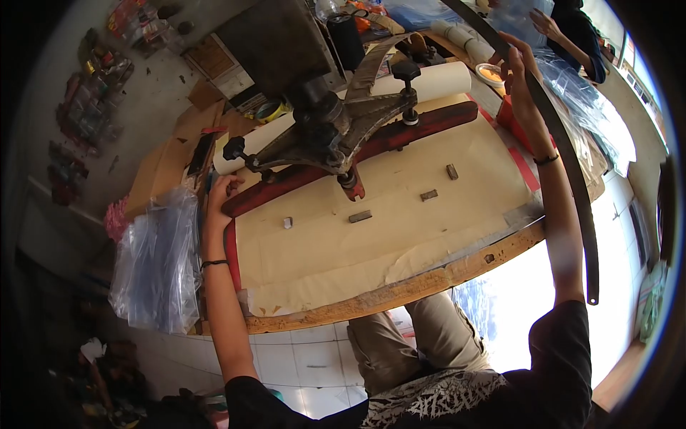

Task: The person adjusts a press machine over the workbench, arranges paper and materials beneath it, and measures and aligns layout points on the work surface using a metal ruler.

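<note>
My right hand [522, 79] is raised at the upper right, its fingers closed round a long dark metal strip [572, 168]. The strip curves down past my forearm and has a small hole at its lower end. My left hand [223, 187] rests at the left edge of the work board, beside the end of a dark red bar [286, 187]; its fingers are partly bent and apart. That bar spans a cream sheet [336, 250] under a metal press head [329, 132] with black knobs. Several small metal blocks [361, 216] lie on the sheet.
A wooden edge [400, 289] runs along the board's front. Clear plastic sheets [157, 264] hang at the left, with more plastic [586, 100] at the right. Behind the press lies a cream roll [443, 80]. Another person's hand [547, 25] shows at the upper right.
</note>
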A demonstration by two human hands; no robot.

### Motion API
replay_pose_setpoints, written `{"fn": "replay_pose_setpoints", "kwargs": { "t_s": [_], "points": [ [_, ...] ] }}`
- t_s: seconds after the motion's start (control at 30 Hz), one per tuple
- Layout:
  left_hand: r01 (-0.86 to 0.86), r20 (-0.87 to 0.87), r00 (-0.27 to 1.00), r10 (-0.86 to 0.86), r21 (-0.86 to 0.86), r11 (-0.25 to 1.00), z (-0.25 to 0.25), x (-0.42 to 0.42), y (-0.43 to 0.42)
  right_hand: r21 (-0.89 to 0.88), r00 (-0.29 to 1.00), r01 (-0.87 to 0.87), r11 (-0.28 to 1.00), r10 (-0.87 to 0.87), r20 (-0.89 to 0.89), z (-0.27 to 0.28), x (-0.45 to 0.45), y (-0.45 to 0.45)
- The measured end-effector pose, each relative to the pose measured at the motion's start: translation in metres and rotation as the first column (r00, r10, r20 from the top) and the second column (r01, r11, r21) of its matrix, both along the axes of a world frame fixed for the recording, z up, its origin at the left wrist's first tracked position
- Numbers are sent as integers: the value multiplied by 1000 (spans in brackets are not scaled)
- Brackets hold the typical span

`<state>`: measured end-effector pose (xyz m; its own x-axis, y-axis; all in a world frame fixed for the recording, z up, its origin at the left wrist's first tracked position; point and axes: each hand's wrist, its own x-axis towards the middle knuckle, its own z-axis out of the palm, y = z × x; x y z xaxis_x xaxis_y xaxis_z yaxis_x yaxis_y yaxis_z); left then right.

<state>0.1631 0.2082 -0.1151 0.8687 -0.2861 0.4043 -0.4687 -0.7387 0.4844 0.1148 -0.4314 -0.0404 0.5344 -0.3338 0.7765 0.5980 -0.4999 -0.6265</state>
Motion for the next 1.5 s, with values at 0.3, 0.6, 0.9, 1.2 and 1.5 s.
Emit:
{"fn": "replay_pose_setpoints", "kwargs": {
  "t_s": [0.3, 0.6, 0.9, 1.2, 1.5],
  "points": [
    [-41, 0, 999, 41, 38, 998, 2, -2, -4, -11, 968, -83, 997, 78, -239, 6, -17, 9],
    [-18, 32, 999, 17, 22, 1000, 2, -3, -5, -46, 1000, -1, 999, 1, 4, -1, -2, 6],
    [-26, 1, 1000, 26, 1, 1000, 6, -10, -10, -70, 966, -122, 990, 102, -236, -4, -6, 2],
    [-35, -35, 999, 36, 43, 998, 8, -8, -7, 155, 997, -76, 985, 77, 0, 6, -8, 4],
    [-7, 23, 1000, 7, 28, 1000, 6, -7, -9, -17, 970, -74, 997, 68, -232, 2, -12, 11]
  ]
}}
